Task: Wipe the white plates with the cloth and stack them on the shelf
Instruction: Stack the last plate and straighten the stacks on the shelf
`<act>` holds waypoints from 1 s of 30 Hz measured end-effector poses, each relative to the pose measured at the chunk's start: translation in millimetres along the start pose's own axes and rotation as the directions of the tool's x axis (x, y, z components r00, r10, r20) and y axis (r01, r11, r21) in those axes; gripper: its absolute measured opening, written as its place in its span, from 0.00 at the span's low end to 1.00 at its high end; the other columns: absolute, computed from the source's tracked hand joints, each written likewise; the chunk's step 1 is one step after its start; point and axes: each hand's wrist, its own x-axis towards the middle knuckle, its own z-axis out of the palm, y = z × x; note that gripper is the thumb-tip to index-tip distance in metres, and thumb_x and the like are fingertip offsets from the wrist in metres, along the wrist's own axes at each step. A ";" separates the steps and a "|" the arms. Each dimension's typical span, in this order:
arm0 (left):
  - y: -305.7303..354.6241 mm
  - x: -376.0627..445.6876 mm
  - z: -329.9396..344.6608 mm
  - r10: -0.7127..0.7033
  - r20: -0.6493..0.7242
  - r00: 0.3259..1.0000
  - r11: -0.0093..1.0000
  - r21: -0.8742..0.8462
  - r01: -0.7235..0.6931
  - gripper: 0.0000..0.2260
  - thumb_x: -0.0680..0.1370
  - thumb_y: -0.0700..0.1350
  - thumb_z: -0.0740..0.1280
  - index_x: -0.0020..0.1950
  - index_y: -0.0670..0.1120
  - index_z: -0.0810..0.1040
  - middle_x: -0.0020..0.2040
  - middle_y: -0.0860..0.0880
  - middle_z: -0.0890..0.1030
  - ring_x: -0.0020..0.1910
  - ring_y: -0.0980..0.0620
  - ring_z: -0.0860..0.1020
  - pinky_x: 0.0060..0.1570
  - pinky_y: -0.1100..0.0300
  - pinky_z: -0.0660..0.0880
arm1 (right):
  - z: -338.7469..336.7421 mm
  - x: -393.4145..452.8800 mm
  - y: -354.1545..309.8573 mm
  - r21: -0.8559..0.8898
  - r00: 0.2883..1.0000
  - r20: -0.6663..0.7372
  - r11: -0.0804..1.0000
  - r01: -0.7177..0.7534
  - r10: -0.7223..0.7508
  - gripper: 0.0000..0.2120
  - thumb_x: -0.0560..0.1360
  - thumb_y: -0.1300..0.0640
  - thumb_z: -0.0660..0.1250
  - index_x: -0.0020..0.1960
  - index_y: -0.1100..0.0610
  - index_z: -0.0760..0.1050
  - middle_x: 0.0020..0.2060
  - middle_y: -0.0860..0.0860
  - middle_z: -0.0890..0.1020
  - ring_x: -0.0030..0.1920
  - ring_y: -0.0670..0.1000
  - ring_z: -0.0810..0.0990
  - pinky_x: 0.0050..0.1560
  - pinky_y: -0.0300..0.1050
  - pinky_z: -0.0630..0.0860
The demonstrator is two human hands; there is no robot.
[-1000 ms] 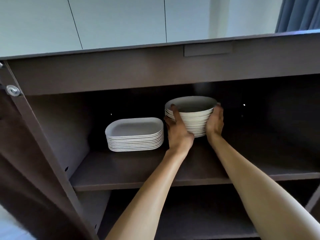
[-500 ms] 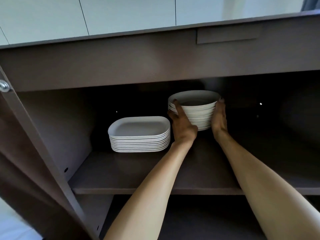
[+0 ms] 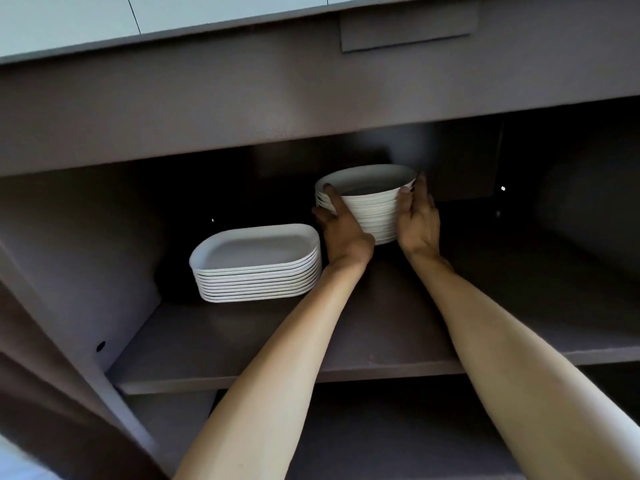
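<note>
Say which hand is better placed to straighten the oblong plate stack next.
Left, probably: the left hand grips the round stack on the side nearest the oblong stack; the right hand is beyond it.

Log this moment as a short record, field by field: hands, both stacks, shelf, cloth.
left hand: left hand grips the left side of the round stack, thumb up near the rim
right hand: right hand grips the right side of the same stack
round stack: stack of round white dishes, held between both hands at the back of the shelf; whether its base rests on the shelf is hidden
oblong stack: stack of oblong white plates, resting on the shelf left of the round stack, untouched
shelf: dark cabinet shelf
cloth: not in view
</note>
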 end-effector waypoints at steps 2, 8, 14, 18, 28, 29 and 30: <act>-0.1 -6.6 -6.4 0.102 0.010 0.995 0.984 0.144 -0.102 0.49 0.76 0.35 0.70 0.83 0.48 0.37 0.80 0.29 0.36 0.81 0.33 0.41 0.80 0.47 0.51 | -0.8 -4.3 -6.1 -0.060 0.996 -0.073 0.997 0.045 -0.049 0.27 0.85 0.48 0.51 0.81 0.58 0.57 0.76 0.65 0.65 0.73 0.66 0.67 0.72 0.56 0.65; -2.0 -24.7 -61.1 0.302 -0.039 0.953 0.845 0.473 -0.249 0.37 0.80 0.54 0.68 0.84 0.53 0.53 0.82 0.33 0.46 0.82 0.35 0.45 0.78 0.43 0.53 | -1.2 -37.5 -54.7 -0.258 0.881 -0.020 0.854 0.452 -0.473 0.30 0.77 0.54 0.61 0.78 0.59 0.63 0.77 0.66 0.61 0.76 0.66 0.62 0.74 0.59 0.63; -52.7 -54.1 -130.8 0.050 -0.012 0.999 0.865 0.500 -0.038 0.36 0.75 0.63 0.70 0.80 0.54 0.64 0.82 0.34 0.50 0.82 0.34 0.48 0.77 0.41 0.57 | 15.1 -94.6 -86.4 -0.068 0.794 0.401 0.850 0.522 -0.456 0.32 0.73 0.44 0.57 0.72 0.58 0.73 0.67 0.60 0.77 0.66 0.62 0.77 0.65 0.56 0.76; -89.3 -73.2 -155.8 -0.031 0.000 1.000 0.820 0.572 0.025 0.44 0.68 0.70 0.73 0.79 0.54 0.63 0.82 0.36 0.48 0.82 0.34 0.46 0.76 0.39 0.55 | 14.9 -120.0 -96.5 -0.094 0.756 0.567 0.886 0.454 -0.327 0.32 0.73 0.40 0.61 0.72 0.57 0.75 0.72 0.59 0.73 0.72 0.58 0.71 0.72 0.44 0.64; -122.4 -64.1 -163.4 -0.045 -0.034 0.998 0.855 0.516 0.057 0.37 0.72 0.62 0.76 0.76 0.51 0.67 0.75 0.41 0.61 0.73 0.37 0.65 0.62 0.46 0.74 | 40.2 -132.0 -116.0 -0.245 0.804 0.577 0.910 0.336 -0.142 0.34 0.73 0.45 0.76 0.75 0.54 0.70 0.78 0.60 0.60 0.76 0.61 0.64 0.76 0.49 0.62; -124.3 -60.4 -163.1 -0.040 -0.042 0.998 0.854 0.517 0.056 0.37 0.72 0.62 0.76 0.76 0.50 0.67 0.75 0.40 0.61 0.73 0.36 0.66 0.62 0.46 0.74 | 43.8 -131.1 -116.9 -0.257 0.811 0.572 0.913 0.317 -0.121 0.35 0.74 0.45 0.76 0.76 0.53 0.69 0.78 0.61 0.60 0.75 0.62 0.65 0.75 0.49 0.63; -126.6 -56.3 -162.1 -0.036 -0.055 0.998 0.854 0.517 0.059 0.38 0.72 0.61 0.76 0.76 0.50 0.67 0.76 0.40 0.61 0.73 0.36 0.66 0.63 0.46 0.74 | 47.5 -130.6 -117.9 -0.269 0.822 0.560 0.915 0.301 -0.105 0.36 0.74 0.45 0.75 0.77 0.53 0.67 0.78 0.61 0.59 0.74 0.63 0.67 0.75 0.50 0.64</act>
